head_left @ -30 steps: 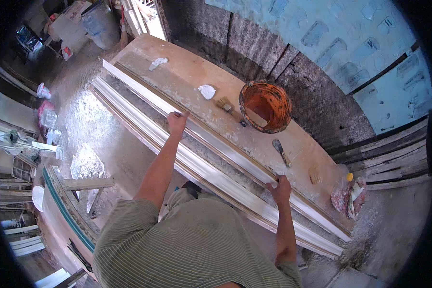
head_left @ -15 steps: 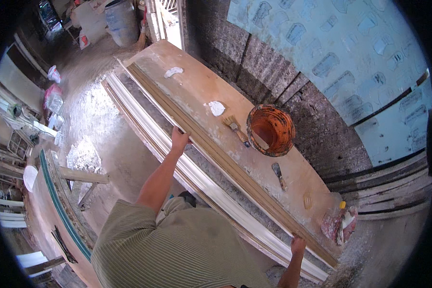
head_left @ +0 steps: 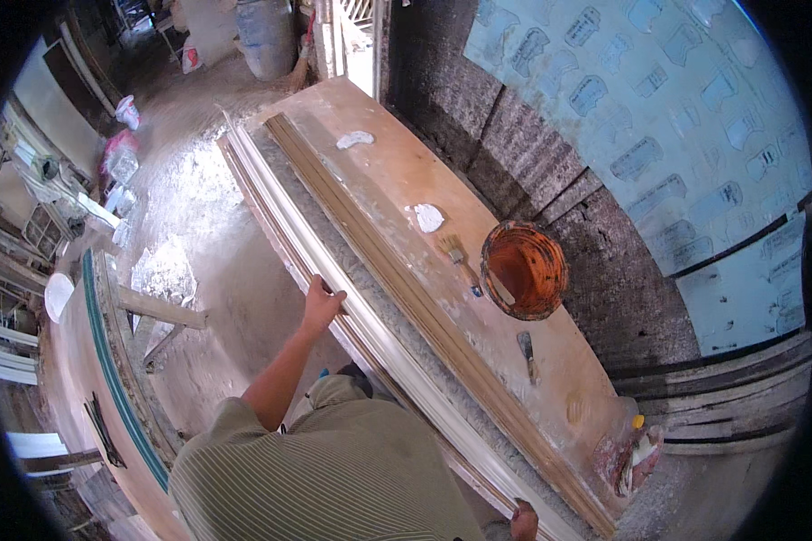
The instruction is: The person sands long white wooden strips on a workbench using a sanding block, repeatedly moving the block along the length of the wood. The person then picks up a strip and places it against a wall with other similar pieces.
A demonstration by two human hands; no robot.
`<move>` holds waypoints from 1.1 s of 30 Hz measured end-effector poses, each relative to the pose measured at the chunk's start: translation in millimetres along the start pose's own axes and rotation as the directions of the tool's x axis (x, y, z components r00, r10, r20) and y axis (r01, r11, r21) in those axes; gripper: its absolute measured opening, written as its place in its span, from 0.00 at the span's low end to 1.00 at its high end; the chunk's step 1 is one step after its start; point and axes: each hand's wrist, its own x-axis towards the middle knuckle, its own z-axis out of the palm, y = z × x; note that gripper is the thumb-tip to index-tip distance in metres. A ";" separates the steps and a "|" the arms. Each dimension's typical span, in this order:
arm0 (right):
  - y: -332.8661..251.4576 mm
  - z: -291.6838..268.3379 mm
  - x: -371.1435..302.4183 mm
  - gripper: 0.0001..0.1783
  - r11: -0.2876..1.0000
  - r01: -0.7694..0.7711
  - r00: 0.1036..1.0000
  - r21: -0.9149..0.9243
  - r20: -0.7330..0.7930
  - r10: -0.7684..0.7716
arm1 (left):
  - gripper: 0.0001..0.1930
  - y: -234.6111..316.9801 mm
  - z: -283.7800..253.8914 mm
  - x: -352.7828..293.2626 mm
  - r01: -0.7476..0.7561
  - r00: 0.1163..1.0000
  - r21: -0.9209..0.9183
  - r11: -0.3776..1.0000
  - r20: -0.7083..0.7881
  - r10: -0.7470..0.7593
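A long white moulding strip (head_left: 395, 361) lies lengthwise along the near side of the work table (head_left: 397, 149), beside other white lengths. My left hand (head_left: 320, 308) is closed on its near edge around the middle, thumb and fingers pinching it. Toward the near right end, my right hand (head_left: 524, 521) is closed on the same strip; part of that hand is cut off by the lower edge. A brown grooved wooden mould (head_left: 442, 335) runs parallel, with a grey rough band between it and the white strips.
On the table are an orange bucket (head_left: 525, 270), a brush (head_left: 458, 257), a scraper (head_left: 527, 357), white plaster lumps (head_left: 426, 217) and a yellow-capped bottle (head_left: 624, 417). A blue drum (head_left: 266, 41) stands at the back. A curved board (head_left: 108, 379) lies at left.
Both hands have moved nearer my body with the thin white strip, from beside the brown mould onto the other white lengths. The view has shifted slightly.
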 end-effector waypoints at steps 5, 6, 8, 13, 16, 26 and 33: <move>-2.8 10.6 1.2 0.26 0.960 0.223 0.927 -0.171 -0.266 -0.263 | 0.22 -18.3 -0.7 -13.6 0.060 0.998 0.257 0.964 -0.005 -0.061; -6.0 10.6 1.8 0.25 0.951 0.255 0.903 -0.178 -0.308 -0.299 | 0.24 -21.0 0.3 -13.4 0.008 0.999 0.404 0.915 -0.037 0.008; -10.9 10.0 0.1 0.22 0.933 0.308 0.858 -0.186 -0.370 -0.357 | 0.27 -26.2 4.9 -11.1 -0.037 0.995 0.564 0.825 -0.060 0.085; -22.1 5.6 3.8 0.20 0.900 0.306 0.809 -0.311 -0.414 -0.418 | 0.29 -38.7 31.0 -2.2 -0.087 0.956 0.666 0.741 -0.154 0.251; -37.5 5.0 13.4 0.20 0.865 0.256 0.797 -0.431 -0.413 -0.441 | 0.35 -42.2 48.6 0.7 -0.141 0.885 0.660 0.738 -0.250 0.392; -65.5 23.2 45.1 0.55 0.733 0.301 0.882 -0.610 -0.115 -0.458 | 0.42 -52.0 63.1 11.5 -0.156 0.865 0.665 0.731 -0.266 0.426; -60.7 25.3 64.7 0.53 0.711 0.350 0.865 -0.609 -0.080 -0.495 | 0.43 -60.6 47.1 33.5 -0.229 0.832 0.670 0.706 -0.242 0.499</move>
